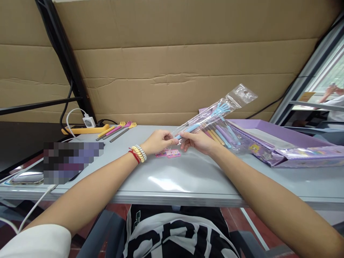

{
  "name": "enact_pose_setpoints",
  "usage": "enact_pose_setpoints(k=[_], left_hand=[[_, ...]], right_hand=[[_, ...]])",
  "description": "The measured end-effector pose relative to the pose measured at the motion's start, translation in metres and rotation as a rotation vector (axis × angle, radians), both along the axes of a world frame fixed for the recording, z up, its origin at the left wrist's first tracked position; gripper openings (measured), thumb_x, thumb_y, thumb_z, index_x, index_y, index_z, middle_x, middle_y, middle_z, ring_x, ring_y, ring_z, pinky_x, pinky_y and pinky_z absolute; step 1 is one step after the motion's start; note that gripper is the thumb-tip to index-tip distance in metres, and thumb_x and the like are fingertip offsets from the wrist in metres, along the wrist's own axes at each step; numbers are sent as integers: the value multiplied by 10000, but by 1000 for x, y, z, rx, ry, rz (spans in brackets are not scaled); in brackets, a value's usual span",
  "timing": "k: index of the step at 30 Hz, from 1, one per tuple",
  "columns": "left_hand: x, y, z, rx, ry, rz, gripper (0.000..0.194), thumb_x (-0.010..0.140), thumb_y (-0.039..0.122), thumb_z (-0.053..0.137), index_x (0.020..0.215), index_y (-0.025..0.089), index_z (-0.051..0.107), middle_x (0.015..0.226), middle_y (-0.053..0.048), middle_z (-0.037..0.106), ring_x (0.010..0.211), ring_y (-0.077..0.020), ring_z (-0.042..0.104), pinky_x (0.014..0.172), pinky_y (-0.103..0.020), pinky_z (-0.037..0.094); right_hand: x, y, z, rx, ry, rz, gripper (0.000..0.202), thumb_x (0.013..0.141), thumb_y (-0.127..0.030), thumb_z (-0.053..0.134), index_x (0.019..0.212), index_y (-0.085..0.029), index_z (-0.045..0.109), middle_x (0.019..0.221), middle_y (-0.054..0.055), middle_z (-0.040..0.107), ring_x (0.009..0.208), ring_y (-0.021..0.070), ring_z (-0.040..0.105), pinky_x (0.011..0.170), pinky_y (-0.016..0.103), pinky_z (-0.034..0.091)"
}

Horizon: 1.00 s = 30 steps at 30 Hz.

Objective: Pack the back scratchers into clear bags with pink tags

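Note:
A light blue back scratcher (192,128) with a hand-shaped head lies inside a long clear plastic bag (233,96), tilted up to the right above the table. My left hand (161,141) pinches the lower left end of the bag. Around the handle, my right hand (199,140) grips through the plastic, thumb on top. Just below my hands, small pink printed cards (172,153) lie on the table. Behind my right wrist are several more bagged scratchers (223,134) in purple, blue and yellow, partly hidden by my hand.
A purple printed box (268,143) stands open at the right. Several yellow and pink scratchers with metal rods (119,130) lie at the back left, near a yellow power strip (77,129) with a white charger (88,121). A cardboard wall (172,61) rises behind the grey table (188,179).

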<state>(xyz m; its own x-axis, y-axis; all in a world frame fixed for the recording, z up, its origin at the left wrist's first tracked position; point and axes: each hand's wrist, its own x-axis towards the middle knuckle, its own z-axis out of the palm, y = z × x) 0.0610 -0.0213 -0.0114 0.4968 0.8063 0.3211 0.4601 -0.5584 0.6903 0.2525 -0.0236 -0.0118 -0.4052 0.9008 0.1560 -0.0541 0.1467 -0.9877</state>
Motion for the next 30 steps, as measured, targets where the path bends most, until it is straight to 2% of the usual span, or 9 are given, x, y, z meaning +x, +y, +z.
enact_pose_setpoints(k=[3, 6, 9, 12, 14, 16, 21, 24, 30], left_hand=[[-1, 2, 0, -59, -58, -124, 375, 758, 392, 644, 1023, 129, 606, 740, -4, 618, 636, -108, 534, 580, -239, 430], [0, 4, -2, -148, -115, -206, 352, 785, 240, 606, 1113, 118, 577, 858, -46, 650, 736, -125, 582, 639, -253, 466], [2, 6, -6, -197, -172, -206, 411, 762, 151, 603, 1167, 114, 547, 850, -47, 650, 734, -128, 592, 638, -255, 477], [4, 5, -7, -206, -212, -229, 475, 754, 125, 600, 1222, 123, 517, 769, -9, 629, 646, -102, 559, 613, -245, 468], [5, 4, -5, -211, -215, -216, 441, 760, 136, 594, 1197, 126, 537, 726, 8, 607, 591, -91, 527, 580, -240, 453], [5, 3, -2, -213, -203, -168, 368, 756, 147, 594, 1123, 123, 574, 702, 13, 588, 565, -91, 515, 547, -239, 441], [0, 8, -1, -227, -135, -61, 216, 727, 139, 588, 942, 129, 596, 634, 40, 519, 535, -92, 511, 492, -219, 408], [-3, 10, -3, -248, -82, -72, 252, 717, 158, 598, 968, 137, 596, 627, 45, 527, 538, -93, 513, 490, -213, 404], [-4, 9, -3, -260, -110, -130, 262, 709, 198, 613, 962, 135, 591, 707, 15, 587, 606, -107, 547, 545, -232, 442]], right_hand=[[3, 4, -1, 20, -7, -2, 307, 652, -401, 755, 705, -110, 673, 620, 67, 684, 475, 143, 613, 418, 229, 507], [5, 5, -3, 9, -35, 6, 315, 665, -408, 745, 728, -106, 680, 650, 78, 697, 469, 144, 611, 419, 235, 508], [3, 3, -3, -29, -68, 25, 311, 672, -402, 742, 733, -104, 676, 639, 87, 694, 456, 148, 607, 414, 240, 506], [0, 1, -2, -51, -86, 56, 314, 689, -413, 730, 711, -107, 662, 630, 91, 690, 440, 143, 595, 412, 246, 503], [-1, 1, -2, -38, -89, 54, 316, 692, -418, 730, 709, -111, 654, 609, 74, 675, 437, 135, 584, 412, 244, 499], [-1, 3, -1, -5, -50, -4, 299, 677, -402, 749, 713, -124, 643, 603, 45, 657, 435, 118, 567, 397, 227, 481], [11, 11, 6, 4, 233, -211, 292, 714, -427, 714, 713, -164, 587, 602, 9, 628, 443, 111, 565, 368, 213, 455], [21, 15, 10, -3, 308, -277, 237, 752, -371, 686, 735, -162, 576, 586, 10, 628, 440, 127, 588, 390, 231, 496], [24, 17, 9, 10, 290, -282, 186, 794, -274, 662, 711, -141, 561, 552, 28, 629, 449, 139, 614, 439, 242, 549]])
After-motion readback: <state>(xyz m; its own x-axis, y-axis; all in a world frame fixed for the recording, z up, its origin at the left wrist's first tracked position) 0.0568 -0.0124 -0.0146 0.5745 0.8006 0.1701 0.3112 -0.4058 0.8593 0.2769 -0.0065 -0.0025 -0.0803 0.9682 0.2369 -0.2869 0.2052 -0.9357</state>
